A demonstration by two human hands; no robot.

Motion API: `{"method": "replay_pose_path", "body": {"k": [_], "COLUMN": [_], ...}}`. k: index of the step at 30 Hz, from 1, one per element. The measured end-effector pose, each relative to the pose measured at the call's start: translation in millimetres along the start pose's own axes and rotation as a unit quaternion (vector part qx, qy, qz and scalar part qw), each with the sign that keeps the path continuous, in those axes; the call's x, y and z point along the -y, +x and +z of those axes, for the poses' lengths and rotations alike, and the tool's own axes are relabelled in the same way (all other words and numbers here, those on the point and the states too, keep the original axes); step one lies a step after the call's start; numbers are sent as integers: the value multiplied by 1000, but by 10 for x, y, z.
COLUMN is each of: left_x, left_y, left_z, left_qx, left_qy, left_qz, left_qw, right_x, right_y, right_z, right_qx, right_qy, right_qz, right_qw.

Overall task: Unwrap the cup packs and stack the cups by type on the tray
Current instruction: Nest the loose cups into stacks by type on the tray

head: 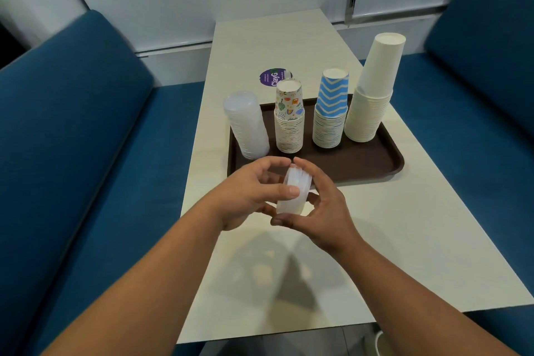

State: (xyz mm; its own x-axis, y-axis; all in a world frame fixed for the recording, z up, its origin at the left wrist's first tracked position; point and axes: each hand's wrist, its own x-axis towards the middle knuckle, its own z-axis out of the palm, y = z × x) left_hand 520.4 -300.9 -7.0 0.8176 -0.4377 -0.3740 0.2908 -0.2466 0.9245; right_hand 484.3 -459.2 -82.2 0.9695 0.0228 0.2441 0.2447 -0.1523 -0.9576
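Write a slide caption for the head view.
Both hands hold clear plastic cups before a tray bearing four cup stacks.

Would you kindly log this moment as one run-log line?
left hand + right hand: hold clear cups | tray: four stacks

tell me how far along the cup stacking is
Nearly done. Four stacks stand on the tray: clear plastic cups, patterned cups, blue zigzag cups and plain white cups. Both hands, left hand and right hand, hold a short clear stack; it probably goes on the clear stack.
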Motion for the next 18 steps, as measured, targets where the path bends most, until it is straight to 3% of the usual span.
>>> {"method": "replay_pose_path", "body": {"k": [11,18], "left_x": [-67,-123], "left_y": [70,204], "left_z": [-79,-165], "left_qx": [-24,23], "left_qy": [30,26], "left_qz": [-6,-4], "left_qw": [999,999], "right_x": [-31,-69], "right_y": [58,215], "right_z": [-48,-62], "right_qx": [-15,-6], "right_qy": [4,17], "right_qz": [4,-5], "right_qw": [1000,1000]}}
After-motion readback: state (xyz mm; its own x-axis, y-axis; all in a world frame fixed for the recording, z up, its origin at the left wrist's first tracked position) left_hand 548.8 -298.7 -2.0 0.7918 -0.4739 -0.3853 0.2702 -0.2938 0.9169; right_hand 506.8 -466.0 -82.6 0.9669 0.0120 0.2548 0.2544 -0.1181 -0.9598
